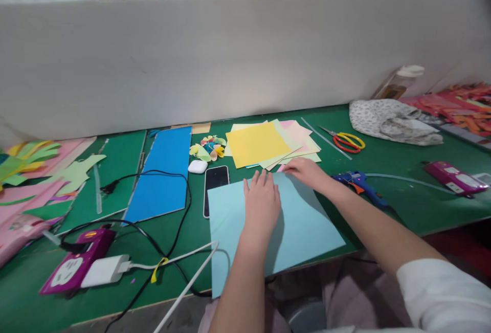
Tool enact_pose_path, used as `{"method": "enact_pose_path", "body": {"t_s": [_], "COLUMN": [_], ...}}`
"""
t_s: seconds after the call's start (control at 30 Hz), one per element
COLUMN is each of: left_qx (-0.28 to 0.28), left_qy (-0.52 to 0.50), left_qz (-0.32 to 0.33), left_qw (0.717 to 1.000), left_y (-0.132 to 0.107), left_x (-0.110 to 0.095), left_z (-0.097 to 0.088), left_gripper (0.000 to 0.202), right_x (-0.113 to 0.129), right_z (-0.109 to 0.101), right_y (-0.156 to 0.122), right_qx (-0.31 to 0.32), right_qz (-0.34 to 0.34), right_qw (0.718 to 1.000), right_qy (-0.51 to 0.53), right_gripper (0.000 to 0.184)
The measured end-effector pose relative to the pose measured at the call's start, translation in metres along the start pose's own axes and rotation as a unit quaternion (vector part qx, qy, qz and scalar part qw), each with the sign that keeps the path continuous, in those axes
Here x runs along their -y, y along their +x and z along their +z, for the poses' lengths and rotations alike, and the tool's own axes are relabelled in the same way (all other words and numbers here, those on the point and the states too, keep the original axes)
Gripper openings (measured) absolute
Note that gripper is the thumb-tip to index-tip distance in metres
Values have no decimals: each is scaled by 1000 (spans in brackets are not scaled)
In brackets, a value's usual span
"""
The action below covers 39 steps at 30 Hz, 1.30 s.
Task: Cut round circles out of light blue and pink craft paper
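A light blue paper sheet (303,225) lies on the green table (391,159), overhanging its near edge. My left hand (262,204) rests flat on the sheet's middle, fingers stretched out together. My right hand (305,171) touches the sheet's far corner, fingers bent low over the paper; whether they pinch the corner I cannot make out. Just beyond lies a stack of yellow and pastel sheets (268,143).
A phone (215,182) and white earbud case (197,166) lie left of the sheet, beside a blue sheet (163,174). Cables, a white charger (105,270) and purple power strip (72,266) sit front left. Blue glue gun (358,182) and scissors (347,141) lie right.
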<state>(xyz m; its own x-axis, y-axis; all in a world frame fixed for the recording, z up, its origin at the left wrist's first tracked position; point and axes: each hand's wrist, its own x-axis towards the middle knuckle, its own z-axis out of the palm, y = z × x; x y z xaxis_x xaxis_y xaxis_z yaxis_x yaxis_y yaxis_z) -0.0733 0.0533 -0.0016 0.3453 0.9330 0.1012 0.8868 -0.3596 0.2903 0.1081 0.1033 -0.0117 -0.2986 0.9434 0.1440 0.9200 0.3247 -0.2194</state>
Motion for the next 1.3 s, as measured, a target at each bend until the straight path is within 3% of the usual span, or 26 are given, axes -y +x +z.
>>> {"method": "enact_pose_path", "body": {"t_s": [0.13,0.3,0.43,0.6,1.0,1.3], "left_qx": [23,32,18,-10,-36,-39], "left_qy": [4,6,5,2,-14,-27], "left_qz": [33,38,33,15,17,30], "left_qw": [999,999,999,1000,999,998], "left_y": [16,35,39,38,37,41], "left_x": [-2,-5,-3,-5,-5,2], "left_z": [9,46,60,64,65,63], "left_gripper": [41,46,48,49,46,37], "right_x": [-9,-7,-8,-6,-6,-13], "right_z": [-9,9,14,13,23,21], "right_y": [20,34,38,36,12,18], "right_qx": [13,61,94,90,2,15], "right_qz": [17,25,23,17,-35,-10], "right_qw": [1000,997,993,990,994,996], "right_qy": [3,-29,-62,-103,-103,-83], "right_gripper": [17,14,20,20,17,14]}}
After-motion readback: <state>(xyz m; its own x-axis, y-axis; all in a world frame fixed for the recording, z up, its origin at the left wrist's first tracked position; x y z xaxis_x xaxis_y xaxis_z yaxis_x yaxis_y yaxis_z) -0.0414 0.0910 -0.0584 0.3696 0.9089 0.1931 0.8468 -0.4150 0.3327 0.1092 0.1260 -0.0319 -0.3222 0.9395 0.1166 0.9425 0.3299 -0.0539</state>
